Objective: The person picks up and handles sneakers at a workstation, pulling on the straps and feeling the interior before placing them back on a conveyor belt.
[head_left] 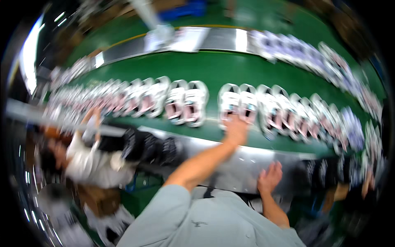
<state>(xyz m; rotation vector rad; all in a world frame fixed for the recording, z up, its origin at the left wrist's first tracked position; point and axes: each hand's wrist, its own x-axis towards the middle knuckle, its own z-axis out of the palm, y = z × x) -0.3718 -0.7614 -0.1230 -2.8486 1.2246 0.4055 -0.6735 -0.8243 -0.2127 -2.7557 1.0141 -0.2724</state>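
Observation:
My left hand (236,131) reaches forward over the green belt, its fingers closed at the heels of a pair of white sneakers (229,101) with pink insides. Blur softens the fingertips, and part of them is hidden in the shoe openings. The two shoes stand side by side, toes pointing away from me. Nothing is in my right hand (269,177), which is open with its fingers apart above the metal edge (242,164) close to my body. Left of the held pair, across a gap, stands another pair of white sneakers (195,103).
Rows of similar shoes (284,109) line the belt (230,68) on both sides. Lilac shoes (288,47) rest on the far metal ledge, near white papers (189,39). Black shoes (150,146) stand along the near edge. A co-worker (96,162) works at the left.

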